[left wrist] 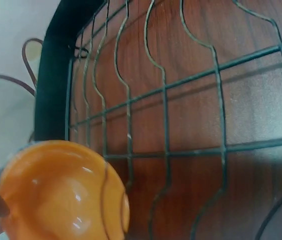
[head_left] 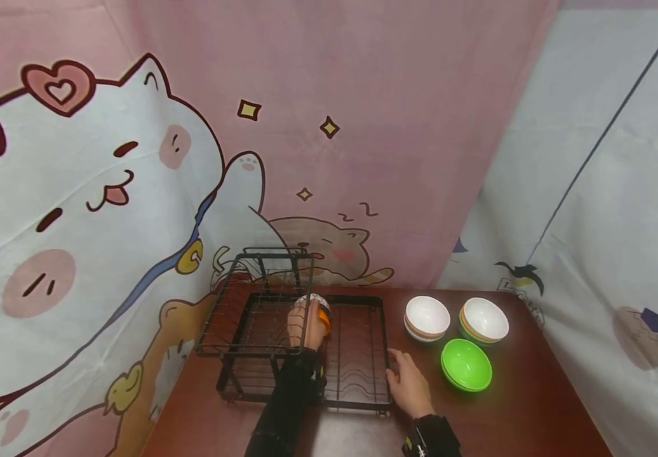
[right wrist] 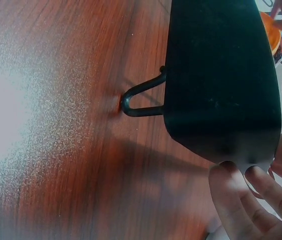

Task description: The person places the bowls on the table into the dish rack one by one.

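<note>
My left hand [head_left: 300,324] grips an orange bowl [left wrist: 63,195] inside the black wire dish rack [head_left: 385,330], near its back middle. A white patterned rim [head_left: 316,298] shows behind the orange one in the head view. In the left wrist view the bowl is close to the rack's dark side wall, beside wavy wires; fingers show at its left edge. My right hand [head_left: 411,384] touches the rack's right side near the front corner. In the right wrist view its fingertips [right wrist: 226,172] rest against the black side panel.
Right of the rack stand two bowl stacks with white bowls on top [head_left: 427,315] [head_left: 486,318], and green bowls [head_left: 466,364] nearer the front. A raised black upper tier [head_left: 209,349] covers the rack's left part. Printed curtains [head_left: 409,158] hang behind the brown table [head_left: 512,406].
</note>
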